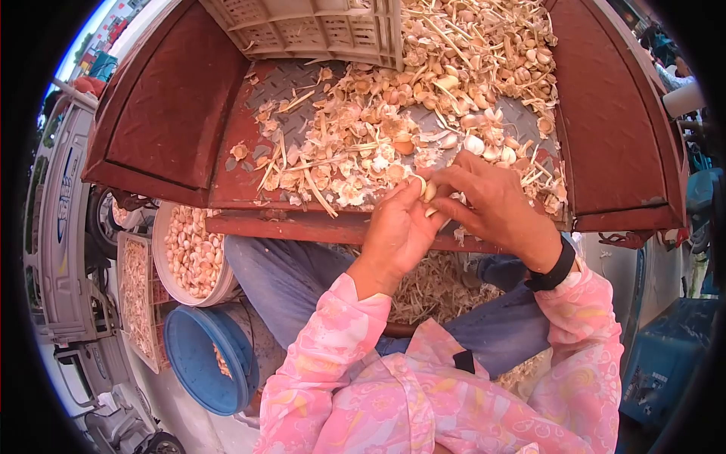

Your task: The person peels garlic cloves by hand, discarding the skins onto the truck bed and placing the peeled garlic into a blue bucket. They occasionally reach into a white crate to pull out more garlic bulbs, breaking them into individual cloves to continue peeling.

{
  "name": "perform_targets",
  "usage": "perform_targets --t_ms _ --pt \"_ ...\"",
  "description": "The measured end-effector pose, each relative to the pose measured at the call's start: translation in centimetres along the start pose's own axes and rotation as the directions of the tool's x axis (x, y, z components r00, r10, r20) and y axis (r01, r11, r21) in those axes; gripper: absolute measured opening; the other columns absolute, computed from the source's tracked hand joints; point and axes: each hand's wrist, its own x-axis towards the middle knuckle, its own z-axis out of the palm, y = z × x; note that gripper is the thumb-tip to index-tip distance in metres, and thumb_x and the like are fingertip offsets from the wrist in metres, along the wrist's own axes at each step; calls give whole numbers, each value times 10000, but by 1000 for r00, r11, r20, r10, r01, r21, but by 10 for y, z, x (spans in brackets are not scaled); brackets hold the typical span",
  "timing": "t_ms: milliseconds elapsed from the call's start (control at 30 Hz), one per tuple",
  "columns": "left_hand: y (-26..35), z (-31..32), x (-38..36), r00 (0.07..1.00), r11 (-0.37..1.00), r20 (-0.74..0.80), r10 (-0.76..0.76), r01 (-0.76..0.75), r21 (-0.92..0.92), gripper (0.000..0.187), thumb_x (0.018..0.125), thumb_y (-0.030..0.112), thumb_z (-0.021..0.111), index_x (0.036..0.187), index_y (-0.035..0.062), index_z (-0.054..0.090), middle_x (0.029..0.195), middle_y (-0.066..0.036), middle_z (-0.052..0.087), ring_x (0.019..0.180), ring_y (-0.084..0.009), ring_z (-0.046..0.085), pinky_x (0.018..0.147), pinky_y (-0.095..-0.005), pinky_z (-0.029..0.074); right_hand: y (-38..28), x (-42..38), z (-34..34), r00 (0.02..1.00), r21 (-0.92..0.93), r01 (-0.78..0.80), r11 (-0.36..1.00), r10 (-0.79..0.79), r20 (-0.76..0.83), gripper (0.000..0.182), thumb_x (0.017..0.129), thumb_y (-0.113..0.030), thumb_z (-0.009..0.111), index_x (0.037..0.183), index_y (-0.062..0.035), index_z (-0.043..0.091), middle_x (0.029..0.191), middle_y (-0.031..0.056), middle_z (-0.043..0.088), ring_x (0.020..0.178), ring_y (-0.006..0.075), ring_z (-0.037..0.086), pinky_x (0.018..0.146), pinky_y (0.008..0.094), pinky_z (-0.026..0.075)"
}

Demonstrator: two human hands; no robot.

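Both my hands meet over the near edge of a red metal truck bed [249, 185]. Garlic cloves [429, 192] sit between them. My left hand [397, 231] has its fingers closed around the cloves from below. From the right, my right hand [491, 200] pinches at the same cloves with thumb and fingers. Just beyond my fingertips lies a white garlic bulb [474, 144] among loose cloves. Garlic skins and dry stalks [340, 144] are scattered over the bed around my hands.
A pale plastic crate [325, 30] stands at the back of the bed. To my left are a white bucket [160, 253] holding cloves, a blue bucket [181, 356] with some cloves inside, and a basket of skins [136, 303]. A blue bin [665, 363] stands at right.
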Motion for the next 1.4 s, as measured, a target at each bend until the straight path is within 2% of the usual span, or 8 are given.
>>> perform_targets --t_ms 233,333,433,533,733,1133,1367,1400 --pt "-8 -3 -2 1000 997 -4 -21 22 78 259 951 137 385 1147 -15 457 1130 -121 533 1049 -225 529 916 -389 443 -1 0 -6 976 -224 138 965 -94 197 219 753 -171 635 943 -93 560 817 75 509 704 271 596 539 375 466" --pt "-4 -1 -4 999 999 24 -22 21 37 248 946 127 398 1132 -20 471 1113 -124 536 1043 -222 533 912 -374 453 -2 -3 -4 996 -132 58 990 -49 69 211 741 -121 657 934 -73 587 811 83 534 707 252 594 559 339 467" --pt "-1 6 -4 1000 1000 -8 -8 8 -11 197 930 97 440 1088 -11 488 1058 -110 545 985 -199 549 867 -328 473 15 -2 4 989 334 67 940 -19 -144 174 750 -70 661 919 -53 621 796 92 564 696 226 583 583 290 457" --pt "-1 6 -5 1000 1000 4 -14 14 -15 189 905 57 488 1078 -19 505 1026 -117 564 925 -177 576 788 -260 510 17 -3 4 981 562 -68 824 158 -113 132 780 -48 637 911 -36 638 778 93 579 684 210 570 606 279 448" --pt "-3 -3 -5 1000 999 22 -18 17 47 211 873 60 561 1065 -18 526 918 -71 587 764 -96 568 658 -172 499 22 -2 2 982 357 78 931 -10 -188 137 774 -43 640 907 -16 622 750 96 584 682 209 584 604 298 454" --pt "-3 2 -14 1000 908 10 -6 1 418 148 873 121 582 963 5 559 807 -16 573 652 -37 494 517 -145 404 2 -12 -18 990 -22 136 990 -136 23 125 738 -94 621 833 -36 564 738 100 540 637 284 571 537 381 454" --pt "4 5 -48 994 494 86 61 -105 863 148 876 138 578 949 10 560 728 -22 590 549 -28 449 461 -155 355 -10 -26 -2 989 278 -112 954 79 128 157 726 -134 621 700 -11 526 639 140 548 630 309 581 519 394 432" --pt "9 8 -59 997 585 61 44 -75 808 154 874 138 579 949 5 558 738 -31 590 552 -30 447 461 -152 346 -14 -28 2 982 288 -142 947 98 161 162 737 -135 617 692 -10 526 628 143 549 633 318 581 530 402 432"
